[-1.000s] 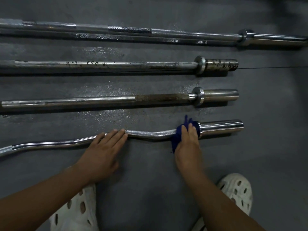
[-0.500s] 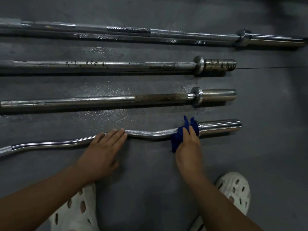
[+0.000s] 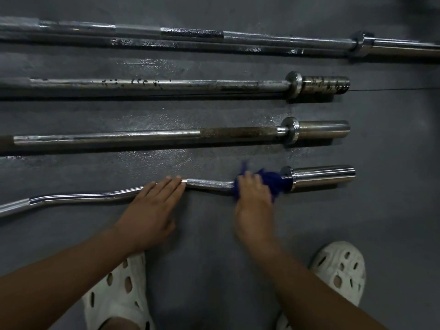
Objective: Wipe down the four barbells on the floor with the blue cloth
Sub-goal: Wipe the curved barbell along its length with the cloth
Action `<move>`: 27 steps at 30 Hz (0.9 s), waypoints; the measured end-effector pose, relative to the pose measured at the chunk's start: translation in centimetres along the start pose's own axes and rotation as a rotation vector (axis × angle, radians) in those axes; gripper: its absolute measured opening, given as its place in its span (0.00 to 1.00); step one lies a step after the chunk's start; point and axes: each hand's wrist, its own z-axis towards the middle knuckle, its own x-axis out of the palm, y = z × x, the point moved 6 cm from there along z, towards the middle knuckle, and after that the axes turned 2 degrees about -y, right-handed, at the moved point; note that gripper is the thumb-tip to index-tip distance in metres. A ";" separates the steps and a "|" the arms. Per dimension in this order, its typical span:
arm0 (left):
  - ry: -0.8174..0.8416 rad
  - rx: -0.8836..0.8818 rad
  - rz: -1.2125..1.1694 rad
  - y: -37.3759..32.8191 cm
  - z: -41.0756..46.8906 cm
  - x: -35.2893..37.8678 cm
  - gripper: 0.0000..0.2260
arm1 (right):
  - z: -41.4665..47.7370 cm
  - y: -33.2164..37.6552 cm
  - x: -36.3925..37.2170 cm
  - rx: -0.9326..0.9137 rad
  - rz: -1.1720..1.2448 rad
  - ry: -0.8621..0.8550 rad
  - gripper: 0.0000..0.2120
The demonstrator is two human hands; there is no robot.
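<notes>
Barbells, four of them, lie side by side on the dark grey floor (image 3: 381,222) in the head view: a long bar (image 3: 262,40) farthest off, then a pitted bar (image 3: 166,84), a rust-patched bar (image 3: 142,136), and nearest a shiny curl bar (image 3: 209,184). The left hand (image 3: 154,206) lies flat with its fingers straight and together, fingertips on the curl bar's shaft, gripping nothing. The right hand (image 3: 253,201), blurred, presses the blue cloth (image 3: 273,181) onto the curl bar just beside its collar, fingers laid across it. Two white clogs (image 3: 119,296) stand below the arms.
</notes>
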 end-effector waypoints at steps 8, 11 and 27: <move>-0.012 -0.042 -0.013 2.1 -1.4 -0.3 0.40 | 0.4 -1.3 -1.6 0.013 0.025 0.006 0.27; -0.003 -0.039 -0.007 2.2 -1.8 -0.4 0.41 | -0.6 3.1 0.6 -0.070 0.008 0.026 0.29; -0.018 -0.110 -0.061 4.0 -4.4 -0.2 0.38 | 3.4 10.0 -3.8 -0.098 0.469 -0.091 0.12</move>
